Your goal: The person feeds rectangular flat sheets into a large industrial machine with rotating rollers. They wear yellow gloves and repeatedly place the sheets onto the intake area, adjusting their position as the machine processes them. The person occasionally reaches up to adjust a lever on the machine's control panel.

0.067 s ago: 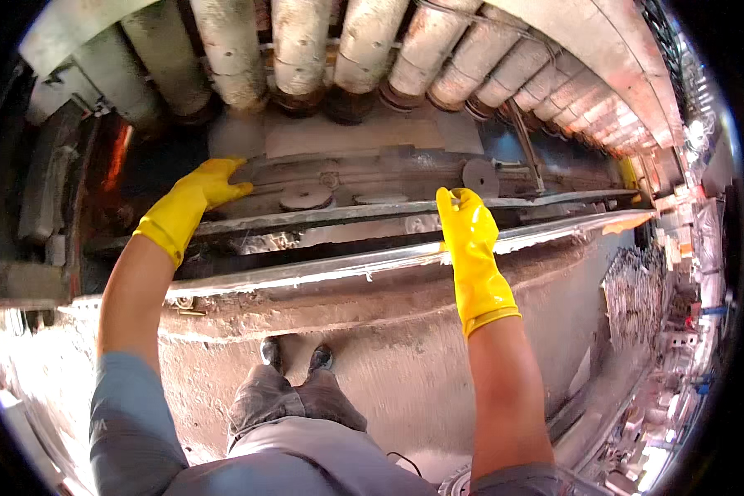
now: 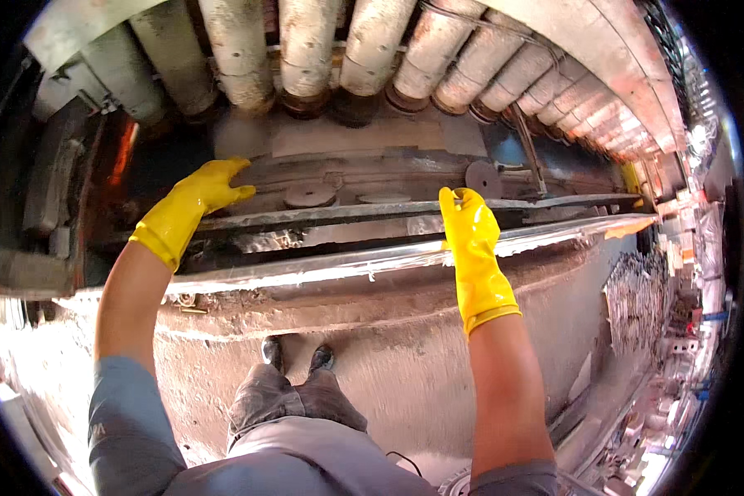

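Note:
Both my hands wear yellow rubber gloves. My left hand is over the left part of the machine bed, its thumb and fingers spread with nothing seen between them. Just right of its fingertips, a flat round grey disc lies on the bed. My right hand is above the long metal rail, its fingers curled in. Whatever those fingers hold, if anything, is hidden. Just beyond them, a grey disc with a centre hole stands tilted. Between the hands lies another flat disc, partly behind a dark bar.
A row of thick, dirty cylinders hangs along the far side under a curved pale frame. An upright metal rod stands at the right. Stacked thin sheets are at the right on the floor. My shoes stand before a low ledge.

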### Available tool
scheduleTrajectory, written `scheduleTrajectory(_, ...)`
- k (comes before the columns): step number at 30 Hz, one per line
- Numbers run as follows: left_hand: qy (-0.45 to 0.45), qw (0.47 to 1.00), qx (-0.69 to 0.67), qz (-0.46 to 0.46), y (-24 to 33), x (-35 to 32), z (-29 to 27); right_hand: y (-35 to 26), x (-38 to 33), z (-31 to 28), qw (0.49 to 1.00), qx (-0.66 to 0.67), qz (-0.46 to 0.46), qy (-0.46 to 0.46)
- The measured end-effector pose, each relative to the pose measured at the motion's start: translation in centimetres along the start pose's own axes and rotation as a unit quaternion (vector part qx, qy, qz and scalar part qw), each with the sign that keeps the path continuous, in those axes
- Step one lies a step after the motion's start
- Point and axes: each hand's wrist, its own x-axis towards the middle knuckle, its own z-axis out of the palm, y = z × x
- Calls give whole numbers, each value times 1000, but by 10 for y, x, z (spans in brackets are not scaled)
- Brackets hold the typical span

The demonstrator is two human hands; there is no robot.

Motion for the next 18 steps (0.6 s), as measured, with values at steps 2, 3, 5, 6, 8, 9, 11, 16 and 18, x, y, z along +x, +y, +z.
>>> scheduleTrajectory(2,31,998,-27,43,16,-57,-6,7,-6,-5,999,33,6,-13)
scheduleTrajectory(3,58,996,-36,53,22,-87,-8,9,-7,-7,999,43,20,-16)
scheduleTrajectory(5,110,992,-40,39,23,-159,-1,7,-9,-6,997,67,39,-25)
scheduleTrajectory(6,129,990,-56,22,28,-193,0,9,-6,-1,999,38,2,10)
scheduleTrajectory(8,268,918,-253,147,-1,-263,39,11,-11,3,994,-16,-72,84)
scheduleTrajectory(9,255,954,-154,40,9,-303,32,9,-17,3,993,-2,-81,87)
scheduleTrajectory(11,285,949,-120,-53,9,-362,28,33,-12,17,979,1,-130,155)
scheduleTrajectory(16,401,911,-58,-68,-57,-501,23,-7,-68,19,950,45,-260,167)
scheduleTrajectory(18,470,875,-94,-66,-87,-535,21,-35,-100,12,898,105,-366,220)
